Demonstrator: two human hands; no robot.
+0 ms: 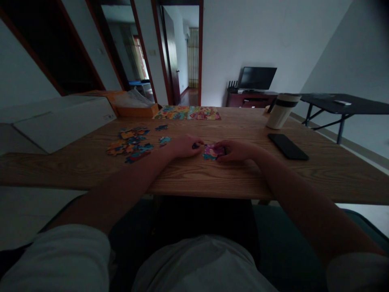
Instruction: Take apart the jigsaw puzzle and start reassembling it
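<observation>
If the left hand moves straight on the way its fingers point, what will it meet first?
Probably the pink puzzle pieces just beyond the left hand, with the right hand behind them.

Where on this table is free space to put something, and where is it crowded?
Bare wood runs along the near edge of the table and at the right end beyond the phone. Another free strip lies between the picture sheets and the right hand. It is crowded beside the left hand, among the loose puzzle pieces.
</observation>
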